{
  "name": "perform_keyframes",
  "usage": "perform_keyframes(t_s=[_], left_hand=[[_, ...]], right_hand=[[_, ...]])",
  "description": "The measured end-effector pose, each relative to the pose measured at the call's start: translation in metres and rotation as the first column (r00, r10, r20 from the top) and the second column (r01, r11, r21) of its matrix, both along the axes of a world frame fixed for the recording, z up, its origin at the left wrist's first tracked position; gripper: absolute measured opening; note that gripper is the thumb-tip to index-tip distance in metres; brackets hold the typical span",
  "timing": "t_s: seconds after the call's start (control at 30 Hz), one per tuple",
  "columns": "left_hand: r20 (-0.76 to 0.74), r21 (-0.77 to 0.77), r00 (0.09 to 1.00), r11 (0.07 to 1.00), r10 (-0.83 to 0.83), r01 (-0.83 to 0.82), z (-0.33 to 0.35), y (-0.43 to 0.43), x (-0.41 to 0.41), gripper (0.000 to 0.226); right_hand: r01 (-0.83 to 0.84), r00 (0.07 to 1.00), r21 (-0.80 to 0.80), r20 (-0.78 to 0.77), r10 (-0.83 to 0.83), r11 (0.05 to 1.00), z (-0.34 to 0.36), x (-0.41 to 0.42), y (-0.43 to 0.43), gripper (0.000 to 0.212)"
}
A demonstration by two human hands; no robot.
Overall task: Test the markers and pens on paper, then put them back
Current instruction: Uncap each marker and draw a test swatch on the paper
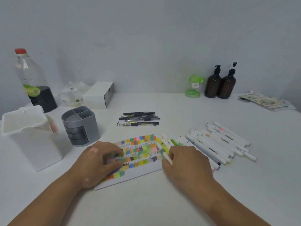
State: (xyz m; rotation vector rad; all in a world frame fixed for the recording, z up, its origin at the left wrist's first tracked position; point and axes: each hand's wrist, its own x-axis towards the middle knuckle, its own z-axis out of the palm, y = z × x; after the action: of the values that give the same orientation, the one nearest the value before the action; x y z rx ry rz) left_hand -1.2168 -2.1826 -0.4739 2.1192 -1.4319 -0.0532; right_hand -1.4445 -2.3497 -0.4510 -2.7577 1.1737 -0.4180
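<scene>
Tabletop [179, 201] looks matt and smooth. The paper [143, 172] is matt too, while the markers [218, 144] near the right edge are smooth white plastic. Grey organizer [79, 126] is plastic, and the bottles [219, 84] at the back edge are glossy brown.

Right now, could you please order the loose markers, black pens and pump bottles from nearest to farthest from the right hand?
1. Loose markers, beside the right hand.
2. Black pens, beyond, mid-table.
3. Pump bottles, against the far wall.
</scene>
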Motion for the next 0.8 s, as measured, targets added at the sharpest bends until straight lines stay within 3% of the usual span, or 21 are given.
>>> perform_keyframes(t_s=[0.17,0.4,0.8], left_hand=[[0.063,-0.005,0.998,1.000,-0.018,0.018,-0.002,-0.007,-0.004,0.021],[0.116,0.054,0.993,0.998,-0.030,0.024,-0.002,-0.022,-0.010,0.023],[0.077,0.127,0.984,0.980,-0.161,0.150,0.003,-0.061,-0.012,0.014]], right_hand=[[-0.035,0.999,-0.103,0.004,0.035,0.994,-0.021,-0.008,-0.018,0.044],[-0.010,0.999,-0.137,0.029,0.014,0.991,-0.031,-0.007,-0.047,0.034],[0.088,0.995,-0.103,0.055,-0.083,0.991,-0.031,-0.012,-0.087,0.034]])
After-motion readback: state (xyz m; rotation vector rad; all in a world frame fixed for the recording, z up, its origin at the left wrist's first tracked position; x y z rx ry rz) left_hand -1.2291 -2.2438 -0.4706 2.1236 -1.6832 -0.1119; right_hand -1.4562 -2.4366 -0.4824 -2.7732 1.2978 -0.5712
